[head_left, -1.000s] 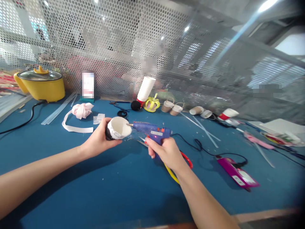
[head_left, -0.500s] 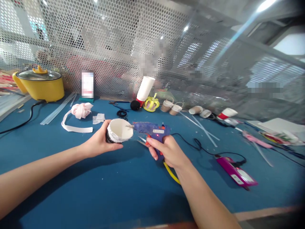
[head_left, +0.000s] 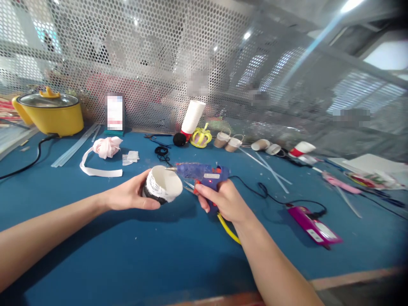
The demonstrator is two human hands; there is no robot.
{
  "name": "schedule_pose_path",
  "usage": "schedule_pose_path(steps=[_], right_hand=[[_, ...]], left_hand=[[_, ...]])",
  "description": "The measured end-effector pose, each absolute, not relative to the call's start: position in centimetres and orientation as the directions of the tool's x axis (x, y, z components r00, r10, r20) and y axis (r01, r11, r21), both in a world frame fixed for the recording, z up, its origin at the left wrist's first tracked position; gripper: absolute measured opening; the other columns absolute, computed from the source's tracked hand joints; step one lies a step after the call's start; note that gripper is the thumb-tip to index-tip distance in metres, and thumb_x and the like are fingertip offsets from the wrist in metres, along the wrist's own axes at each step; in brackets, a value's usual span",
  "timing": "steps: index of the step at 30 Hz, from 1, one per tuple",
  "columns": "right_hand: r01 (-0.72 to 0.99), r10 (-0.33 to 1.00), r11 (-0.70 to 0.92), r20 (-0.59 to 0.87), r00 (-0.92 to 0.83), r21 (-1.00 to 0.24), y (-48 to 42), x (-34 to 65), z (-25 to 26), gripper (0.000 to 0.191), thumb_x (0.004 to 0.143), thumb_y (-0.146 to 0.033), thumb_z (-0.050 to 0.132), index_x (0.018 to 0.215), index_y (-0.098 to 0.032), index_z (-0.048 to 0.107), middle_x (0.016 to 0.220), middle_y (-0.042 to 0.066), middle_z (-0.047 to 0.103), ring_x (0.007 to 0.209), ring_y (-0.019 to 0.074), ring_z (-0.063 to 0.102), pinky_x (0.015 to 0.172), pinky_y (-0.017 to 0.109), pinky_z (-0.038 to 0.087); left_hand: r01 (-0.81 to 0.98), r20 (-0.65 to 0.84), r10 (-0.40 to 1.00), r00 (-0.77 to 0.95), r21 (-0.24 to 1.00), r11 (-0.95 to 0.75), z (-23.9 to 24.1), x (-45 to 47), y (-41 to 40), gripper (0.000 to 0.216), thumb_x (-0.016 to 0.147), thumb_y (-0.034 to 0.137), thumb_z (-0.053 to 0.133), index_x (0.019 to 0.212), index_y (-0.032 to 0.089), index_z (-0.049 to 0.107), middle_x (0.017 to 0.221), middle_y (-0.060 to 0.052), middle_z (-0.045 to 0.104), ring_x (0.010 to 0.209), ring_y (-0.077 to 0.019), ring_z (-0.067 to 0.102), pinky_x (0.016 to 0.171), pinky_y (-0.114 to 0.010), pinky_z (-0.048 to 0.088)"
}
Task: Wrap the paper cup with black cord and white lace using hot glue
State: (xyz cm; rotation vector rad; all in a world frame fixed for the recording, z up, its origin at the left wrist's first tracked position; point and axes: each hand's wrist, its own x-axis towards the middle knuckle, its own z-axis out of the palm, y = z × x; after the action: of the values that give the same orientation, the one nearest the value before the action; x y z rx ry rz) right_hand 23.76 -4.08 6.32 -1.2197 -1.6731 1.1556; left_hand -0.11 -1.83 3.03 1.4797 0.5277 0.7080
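In my left hand [head_left: 132, 191] is a paper cup [head_left: 174, 183], gripped round its base and tilted with its mouth to the right. White cord or lace circles its upper side, with a black band below. My right hand [head_left: 219, 197] grips a blue hot glue gun [head_left: 197, 171], fingers at its orange trigger and a small red light lit. The gun's metal nozzle points left, at the cup's rim; whether it touches I cannot tell. Behind the gun's handle show the points of scissors [head_left: 190, 187], partly hidden. A yellow strip [head_left: 228, 229] lies below my right hand.
A pink ribbon roll [head_left: 106, 147], black yarn ball [head_left: 179, 139], yellow crown-like piece [head_left: 200, 137] and small brown cups [head_left: 233, 144] lie along the back. A yellow electric pot [head_left: 57, 114] stands left. At right, a purple power strip [head_left: 310, 225] and cables lie on the blue table [head_left: 127, 263].
The cup has tipped further right and downward in my left hand, showing more of its white wrapped side. The glue gun has stayed nearly in place, its nozzle now nearer the rim.
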Motion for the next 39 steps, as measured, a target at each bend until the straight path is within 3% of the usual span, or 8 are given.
schedule_pose_path(steps=[4,9,13,25,39], right_hand=[[0.335,0.948,0.173,0.065,-0.31,-0.926,-4.2,24.2,6.8,0.024,0.077,-0.034,0.059,0.064,-0.014,0.055,0.042,-0.003,0.052,0.036,0.0081,0.047,0.039,0.021,0.039],[0.283,0.926,0.171,0.055,-0.373,-0.944,-4.1,25.0,7.0,0.02,0.077,-0.031,0.059,0.067,-0.015,0.055,0.039,-0.005,0.05,0.033,0.0067,0.043,0.035,0.02,0.034],[0.239,0.905,0.138,0.025,-0.424,-0.961,-4.2,25.1,7.0,0.021,0.077,-0.03,0.059,0.065,-0.014,0.056,0.039,-0.005,0.049,0.032,0.0064,0.042,0.034,0.019,0.033],[0.383,0.908,0.089,-0.083,-0.412,-0.919,-4.4,24.7,7.5,0.023,0.077,-0.033,0.06,0.066,-0.014,0.055,0.041,-0.004,0.051,0.036,0.0067,0.046,0.037,0.019,0.038],[0.354,0.906,0.097,-0.064,-0.419,-0.93,-4.4,24.7,7.3,0.023,0.078,-0.033,0.059,0.066,-0.014,0.054,0.04,-0.005,0.049,0.034,0.0062,0.043,0.035,0.019,0.036]], left_hand=[[-0.096,0.076,0.648,0.758,0.995,-0.004,3.3,-0.4,-1.7,0.071,0.06,0.023,0.072,0.123,0.015,0.04,0.114,-0.009,0.057,0.105,-0.0229,0.052,0.088,-0.031,0.042],[-0.096,-0.027,0.451,0.892,0.964,0.248,3.1,-0.9,-1.6,0.061,0.054,0.028,0.075,0.108,0.012,0.054,0.09,-0.005,0.065,0.08,-0.0173,0.059,0.068,-0.024,0.047],[-0.117,-0.036,0.406,0.913,0.931,0.345,2.7,-1.1,-1.5,0.059,0.052,0.029,0.075,0.106,0.011,0.057,0.089,-0.006,0.067,0.08,-0.0184,0.061,0.072,-0.027,0.048],[-0.166,-0.002,0.455,0.891,0.93,0.329,2.7,-1.2,-1.6,0.058,0.055,0.03,0.072,0.108,0.01,0.058,0.087,-0.007,0.07,0.079,-0.0194,0.063,0.075,-0.029,0.049],[-0.128,-0.021,0.477,0.879,0.952,0.278,3.2,-1.3,-1.6,0.064,0.054,0.031,0.072,0.111,0.01,0.055,0.089,-0.009,0.069,0.077,-0.0186,0.062,0.071,-0.027,0.049]])
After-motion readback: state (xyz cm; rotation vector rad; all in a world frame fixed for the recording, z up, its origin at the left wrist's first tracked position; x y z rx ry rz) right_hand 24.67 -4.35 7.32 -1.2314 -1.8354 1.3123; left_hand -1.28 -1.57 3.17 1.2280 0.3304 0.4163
